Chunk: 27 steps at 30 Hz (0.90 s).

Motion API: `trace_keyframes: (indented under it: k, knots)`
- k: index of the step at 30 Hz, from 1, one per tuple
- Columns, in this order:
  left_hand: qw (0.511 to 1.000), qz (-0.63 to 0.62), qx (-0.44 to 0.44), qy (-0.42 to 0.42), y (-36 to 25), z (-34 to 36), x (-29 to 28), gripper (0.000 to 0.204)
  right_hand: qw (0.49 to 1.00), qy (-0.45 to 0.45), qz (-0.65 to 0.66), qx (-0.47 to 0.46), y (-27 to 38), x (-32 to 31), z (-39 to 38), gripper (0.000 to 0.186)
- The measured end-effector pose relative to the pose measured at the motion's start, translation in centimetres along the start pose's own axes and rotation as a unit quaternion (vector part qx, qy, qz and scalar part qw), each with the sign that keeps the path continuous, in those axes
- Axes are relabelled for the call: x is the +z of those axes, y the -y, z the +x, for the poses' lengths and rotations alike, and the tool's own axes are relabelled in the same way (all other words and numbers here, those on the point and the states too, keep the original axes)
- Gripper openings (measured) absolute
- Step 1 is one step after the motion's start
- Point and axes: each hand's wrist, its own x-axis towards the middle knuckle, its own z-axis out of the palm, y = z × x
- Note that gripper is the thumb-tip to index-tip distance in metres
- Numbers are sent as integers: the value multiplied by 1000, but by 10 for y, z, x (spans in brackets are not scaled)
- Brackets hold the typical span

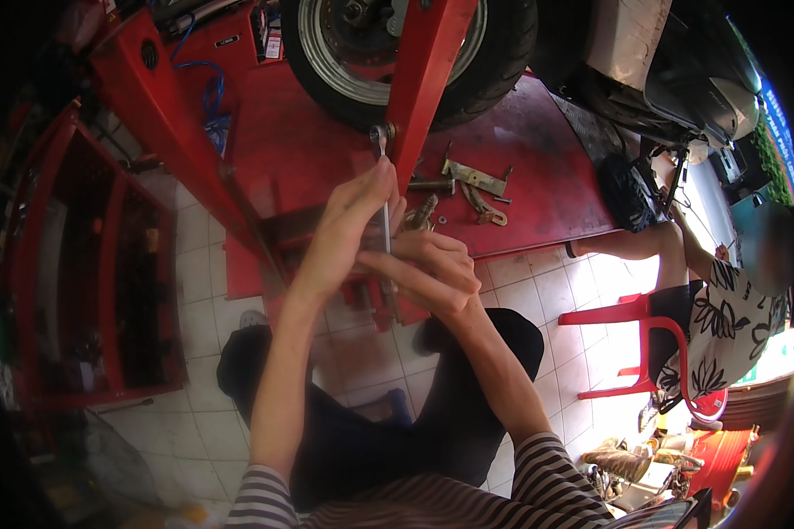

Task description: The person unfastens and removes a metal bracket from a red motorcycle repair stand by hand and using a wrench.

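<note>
A silver wrench (386,227) stands upright in the picture, its ring end beside a bolt (392,130) on the red metal post (426,66). Whether the ring is seated on the bolt I cannot tell. My left hand (355,216) is closed around the wrench just below the ring, fingertips pointing toward the post. Lower down, my right hand (434,271) has its fingers curled at the wrench's other end, partly hiding it. Behind the post is a wheel with a black tyre (503,66). Metal brackets (476,178) and small hardware lie on the red platform (547,181) to the right.
A red metal cabinet (131,198) is on the left, near a slanted red beam (181,132). Blue hose (213,97) lies behind the beam. At right, a person in a patterned shirt (723,331) sits by a red plastic chair (604,317). Parts cover a red surface (723,454) at lower right.
</note>
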Motion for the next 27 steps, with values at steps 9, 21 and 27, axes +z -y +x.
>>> trace_keyframes:
  k: [9, 21, 27]
  knots:
    - [996, 76, -15, -35, -5, -2, -3, 41, 997, -54, -41, -24, 1, -9, 13, 48]
    - [991, -7, 109, -75, 7, 3, 5, 25, 996, -87, 10, -1, -2, -10, 16, 50]
    - [995, 24, 59, -71, -1, 16, 2, 30, 997, -69, 24, -21, -7, -5, 24, 43]
